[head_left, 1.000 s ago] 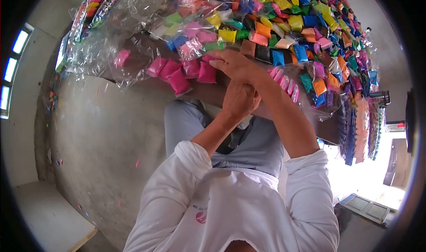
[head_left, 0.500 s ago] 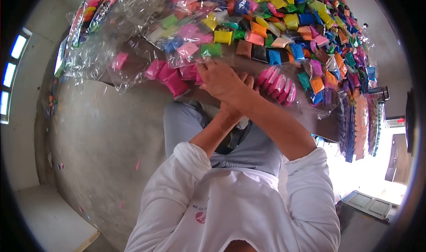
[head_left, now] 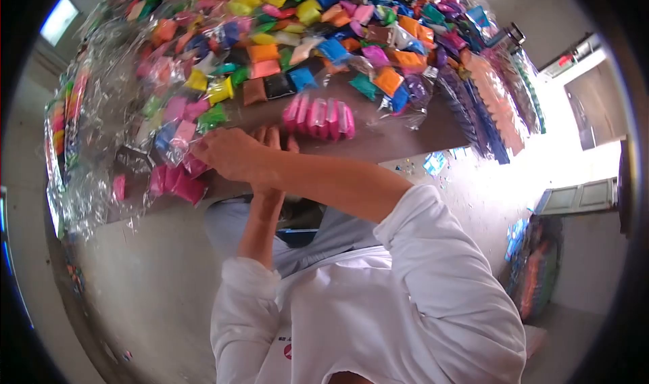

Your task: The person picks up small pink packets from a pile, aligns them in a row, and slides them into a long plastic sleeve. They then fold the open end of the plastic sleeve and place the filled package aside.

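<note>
My right arm crosses over my left forearm. With curled fingers, my right hand [head_left: 230, 155] grips the edge of a small pink packet [head_left: 194, 165] at the left of the work surface. Other pink packets [head_left: 177, 184] lie just below it in a loose group. Partly hidden behind my right forearm, my left hand [head_left: 274, 140] has its visible fingers spread on the brown surface. Just beyond those fingers stands a neat row of several pink packets [head_left: 319, 118] in clear wrap.
A large heap of colourful small packets [head_left: 307, 12] covers the far side of the brown table [head_left: 419, 130]. Clear plastic bags [head_left: 101, 161] lie at the left. Long strips of packets [head_left: 490, 107] hang over the right edge. A dark box-shaped object [head_left: 507, 36] sits at the far right.
The camera view has turned, so the table and packets appear farther left and rotated. My hands remain crossed, with my right hand still at the loose pink packets.
</note>
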### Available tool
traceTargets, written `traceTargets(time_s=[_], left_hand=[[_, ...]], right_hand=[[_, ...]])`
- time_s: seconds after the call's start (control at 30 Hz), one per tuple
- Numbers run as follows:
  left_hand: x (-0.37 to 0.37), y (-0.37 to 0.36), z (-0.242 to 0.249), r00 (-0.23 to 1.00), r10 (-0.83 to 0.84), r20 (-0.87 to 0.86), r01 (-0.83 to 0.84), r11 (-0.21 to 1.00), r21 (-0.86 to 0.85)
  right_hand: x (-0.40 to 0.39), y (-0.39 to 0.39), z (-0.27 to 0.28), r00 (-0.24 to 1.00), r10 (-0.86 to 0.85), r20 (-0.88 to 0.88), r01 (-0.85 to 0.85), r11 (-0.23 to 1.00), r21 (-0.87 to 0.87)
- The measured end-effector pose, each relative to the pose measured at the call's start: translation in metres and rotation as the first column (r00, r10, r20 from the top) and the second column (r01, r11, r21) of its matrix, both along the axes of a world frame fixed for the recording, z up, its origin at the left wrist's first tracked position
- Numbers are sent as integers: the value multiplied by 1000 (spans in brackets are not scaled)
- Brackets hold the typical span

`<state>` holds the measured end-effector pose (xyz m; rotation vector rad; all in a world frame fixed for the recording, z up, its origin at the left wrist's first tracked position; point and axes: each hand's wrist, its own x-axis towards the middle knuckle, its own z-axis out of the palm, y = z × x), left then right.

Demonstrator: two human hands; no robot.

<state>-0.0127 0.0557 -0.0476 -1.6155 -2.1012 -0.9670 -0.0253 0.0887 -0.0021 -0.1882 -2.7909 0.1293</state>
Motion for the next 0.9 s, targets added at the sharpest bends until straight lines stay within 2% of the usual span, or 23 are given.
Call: traceTargets(time_s=[0.13, 0.2, 0.23, 0.3, 0.37, 0.43, 0.47, 0.5, 0.53, 0.57, 0.6, 0.67, 0.7, 0.77, 0.8, 0.87, 0.9], left_hand=[[0, 0, 1, 997, -67, 34, 67, 997, 26], [1, 1, 3, 997, -64, 36, 63, 998, 26], [3, 0, 7, 999, -52, 8, 51, 998, 29], [5, -1, 14, 999, -40, -12, 40, 999, 33], [6, -3, 20, 998, -68, 4, 68, 997, 21], [5, -6, 25, 996, -90, 22, 89, 996, 10], [4, -7, 26, 995, -99, 32, 99, 995, 5], [4, -6, 25, 995, -96, 41, 96, 995, 5], [4, -5, 24, 993, -100, 68, 100, 995, 8], [4, -4, 23, 990, -105, 95, 105, 994, 11], [5, -5, 23, 989, -104, 105, 103, 995, 12], [5, -6, 26, 987, -108, 122, 112, 993, -25], [5, -6, 26, 985, -109, 131, 113, 993, -24], [6, -6, 26, 989, -79, 128, 87, 995, -55], [7, -6, 26, 988, -80, 131, 88, 994, -57], [6, -6, 27, 984, -108, 141, 110, 994, -10], [6, -6, 27, 985, -107, 139, 109, 994, -12]], right_hand=[[-2, -1, 7, 1000, -13, 18, 15, 996, -91], [18, -6, 36, 973, 54, 226, 35, 927, -372], [33, -11, 53, 972, 51, 231, 40, 927, -373], [66, -15, 77, 992, -44, 115, 94, 871, -483], [94, 8, 78, 985, -37, -169, -94, 707, -701], [135, 41, 97, 973, -147, -180, -41, 654, -755], [161, 54, 115, 960, -252, -117, 114, 741, -662], [183, 88, 88, 953, -133, -271, -40, 833, -552], [201, 96, 101, 931, -340, -132, 146, 679, -719], [214, 102, 114, 862, -505, 46, 316, 465, -827], [225, 110, 115, 862, -504, 54, 324, 465, -824], [239, 125, 116, 743, -636, 208, 596, 487, -639], [241, 134, 110, 740, -637, 215, 602, 486, -633], [246, 149, 91, 780, -575, 246, 623, 679, -389], [244, 148, 92, 778, -576, 249, 625, 677, -388], [232, 143, 93, 693, -623, 361, 715, 658, -236], [226, 141, 94, 695, -622, 360, 714, 659, -239]])
